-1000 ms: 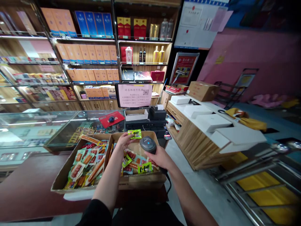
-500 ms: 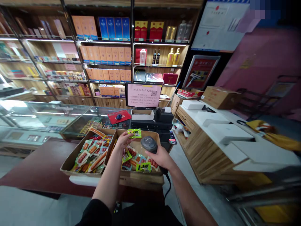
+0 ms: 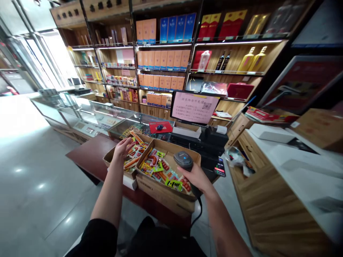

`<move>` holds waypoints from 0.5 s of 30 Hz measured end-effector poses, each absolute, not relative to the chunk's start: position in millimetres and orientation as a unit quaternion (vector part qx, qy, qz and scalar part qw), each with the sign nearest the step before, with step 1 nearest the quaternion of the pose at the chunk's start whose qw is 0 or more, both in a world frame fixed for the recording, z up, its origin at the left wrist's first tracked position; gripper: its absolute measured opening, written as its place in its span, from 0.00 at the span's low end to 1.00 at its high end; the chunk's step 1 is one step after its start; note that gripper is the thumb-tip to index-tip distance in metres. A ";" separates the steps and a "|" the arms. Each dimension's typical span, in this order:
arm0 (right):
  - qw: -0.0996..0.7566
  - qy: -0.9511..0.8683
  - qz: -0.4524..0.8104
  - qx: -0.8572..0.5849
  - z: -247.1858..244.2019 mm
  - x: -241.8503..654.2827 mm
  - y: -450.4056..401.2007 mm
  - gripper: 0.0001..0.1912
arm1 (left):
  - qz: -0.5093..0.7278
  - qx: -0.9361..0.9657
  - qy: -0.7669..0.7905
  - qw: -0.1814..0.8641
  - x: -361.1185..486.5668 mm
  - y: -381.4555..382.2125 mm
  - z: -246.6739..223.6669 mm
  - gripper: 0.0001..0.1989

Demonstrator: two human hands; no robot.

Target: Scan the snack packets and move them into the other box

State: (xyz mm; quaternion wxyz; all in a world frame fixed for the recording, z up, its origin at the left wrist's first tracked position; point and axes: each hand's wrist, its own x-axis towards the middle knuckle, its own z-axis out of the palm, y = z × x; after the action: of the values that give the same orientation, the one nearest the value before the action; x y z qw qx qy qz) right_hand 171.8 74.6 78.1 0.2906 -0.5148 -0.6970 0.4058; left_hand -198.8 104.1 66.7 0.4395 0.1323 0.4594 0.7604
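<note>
My left hand (image 3: 124,147) is over the left cardboard box (image 3: 109,157), its fingers apart and nothing seen in them. That box holds packaged snacks (image 3: 133,161) in a jumbled heap. In my right hand (image 3: 193,175) is a dark handheld scanner (image 3: 183,159), held above the right end of the other cardboard box (image 3: 160,185). Inside this second box lie packaged sausages (image 3: 165,165) and green packets (image 3: 173,184). A black cable (image 3: 200,210) hangs from the scanner's handle.
Both boxes stand on a dark red table (image 3: 92,150). Behind are a monitor (image 3: 195,107), a red mat (image 3: 160,127) with a mouse, and a phone (image 3: 220,167). Glass counters (image 3: 118,114) stretch left; a wooden cabinet (image 3: 264,185) stands right.
My left hand has let go of the green packet and moved from the right box to the left one. The camera view has turned left. The scanner is still in my right hand.
</note>
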 end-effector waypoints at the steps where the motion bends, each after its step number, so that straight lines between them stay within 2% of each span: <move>1: 0.288 -0.698 0.408 -0.513 78.4 170.9 75.2 0.20 | 0.761 0.133 0.462 0.436 -199.8 100.4 68.9 0.09; 6: 0.293 -0.717 0.394 -0.494 75.4 166.4 79.5 0.22 | 0.735 0.162 0.472 0.460 -176.3 98.3 61.9 0.10; 10: 0.310 -0.721 0.378 -0.491 72.1 167.3 82.3 0.24 | 0.661 0.216 0.527 0.488 -149.9 110.2 42.2 0.13; 13: 0.283 -0.697 0.406 -0.518 74.2 168.6 82.2 0.23 | 0.563 0.306 0.622 0.449 -132.2 119.5 25.5 0.17; 15: 0.287 -0.687 0.412 -0.526 76.5 168.1 82.1 0.23 | 0.441 0.409 0.700 0.385 -120.1 123.5 16.2 0.18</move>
State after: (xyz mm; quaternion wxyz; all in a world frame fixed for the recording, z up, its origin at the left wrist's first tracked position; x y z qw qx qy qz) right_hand 168.1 82.1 76.5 0.2865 -0.5259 -0.6870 0.4115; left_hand -120.1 123.5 16.2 0.3850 0.4086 0.7001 0.4413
